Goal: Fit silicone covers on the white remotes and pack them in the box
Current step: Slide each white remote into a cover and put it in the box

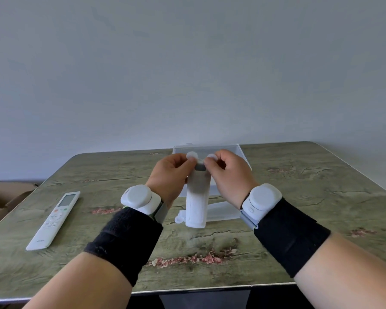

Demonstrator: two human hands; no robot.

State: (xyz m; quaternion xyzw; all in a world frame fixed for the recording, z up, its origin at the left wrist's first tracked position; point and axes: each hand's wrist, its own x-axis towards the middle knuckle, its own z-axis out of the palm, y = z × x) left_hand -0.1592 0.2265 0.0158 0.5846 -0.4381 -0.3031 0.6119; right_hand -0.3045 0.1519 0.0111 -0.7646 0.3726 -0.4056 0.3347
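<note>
- A bare white remote [54,219] lies flat near the bench's [310,197] left edge.
- At mid-bench a spare cover [221,211] lies flat, just behind the upright remote [197,201].
- The upright remote is sheathed in a silicone cover [192,155].
- The left hand [169,175] and right hand [230,177] have their fingers [210,167] clamped on the silicone cover's top lip.
- A clear box [243,152] sits at the far edge, behind the hands.

Table [299,197]: wood-grain top, greenish. Remote [54,220] lies face up at the left. Clear box [241,152] sits far centre. Cover [223,211] lies flat near centre.
</note>
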